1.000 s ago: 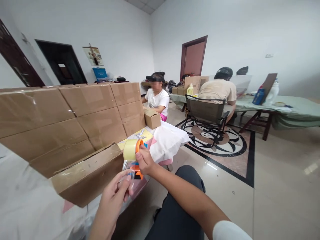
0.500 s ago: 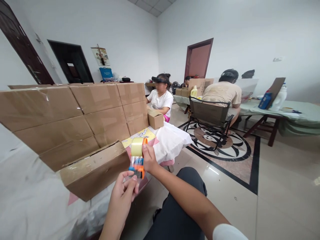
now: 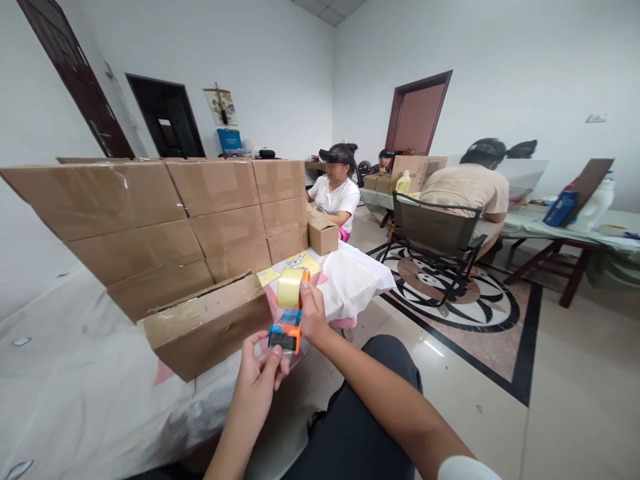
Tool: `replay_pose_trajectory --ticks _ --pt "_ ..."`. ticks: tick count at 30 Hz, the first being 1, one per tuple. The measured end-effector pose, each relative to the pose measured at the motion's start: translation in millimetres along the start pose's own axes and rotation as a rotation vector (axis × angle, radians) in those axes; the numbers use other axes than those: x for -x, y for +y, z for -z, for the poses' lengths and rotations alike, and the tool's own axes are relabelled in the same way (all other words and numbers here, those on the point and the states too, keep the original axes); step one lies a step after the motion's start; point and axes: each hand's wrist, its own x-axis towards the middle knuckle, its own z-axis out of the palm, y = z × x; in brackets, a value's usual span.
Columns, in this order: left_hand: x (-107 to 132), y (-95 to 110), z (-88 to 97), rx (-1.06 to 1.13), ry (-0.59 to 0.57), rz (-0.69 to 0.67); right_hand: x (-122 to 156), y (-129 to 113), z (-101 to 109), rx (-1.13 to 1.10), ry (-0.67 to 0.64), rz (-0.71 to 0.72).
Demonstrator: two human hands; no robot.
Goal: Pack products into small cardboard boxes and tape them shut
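My right hand point(image 3: 313, 312) grips an orange and blue tape dispenser point(image 3: 292, 329) by its side. A thick roll of clear, yellowish tape point(image 3: 289, 289) sits at its upper end. Below the dispenser's dark lower edge, my left hand point(image 3: 260, 370) pinches the free end of the tape between thumb and fingers. Just left of the hands, a long cardboard box point(image 3: 215, 328) lies on the covered table, with a narrow dark gap along its top edge. My hands do not touch this box.
Stacked taped cardboard boxes point(image 3: 215, 220) form a wall behind the long box. A small box point(image 3: 323, 235) stands at its right end, beside a co-worker in a white shirt point(image 3: 334, 197). White sheeting point(image 3: 100, 387) covers the table. To the right is a folding chair point(image 3: 435, 227) with a seated person.
The scene has shifted right in view as the head turned a little. The dispenser has tilted slightly, showing more of its dark lower edge. Both hands keep their hold.
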Motion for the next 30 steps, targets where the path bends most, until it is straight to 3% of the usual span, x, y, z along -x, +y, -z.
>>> replay_pose_trajectory --ticks 9,21,27,30 --pt "6.8 -1.9 -2.8 -0.012 -0.004 -0.016 -4.5 -1.3 3.0 0.070 -0.062 0.061" --pt "15.2 -16.0 0.1 0.016 0.014 -0.015 -2.3 -1.4 -4.1 -0.092 -0.098 -0.079" --pt "12.0 -16.3 1.8 0.031 -0.009 -0.035 2.1 -2.9 -6.5 -0.094 0.031 -0.164" --pt "9.8 -16.2 3.6 0.043 -0.031 -0.046 2.0 -3.4 -7.6 -0.120 0.031 -0.198"
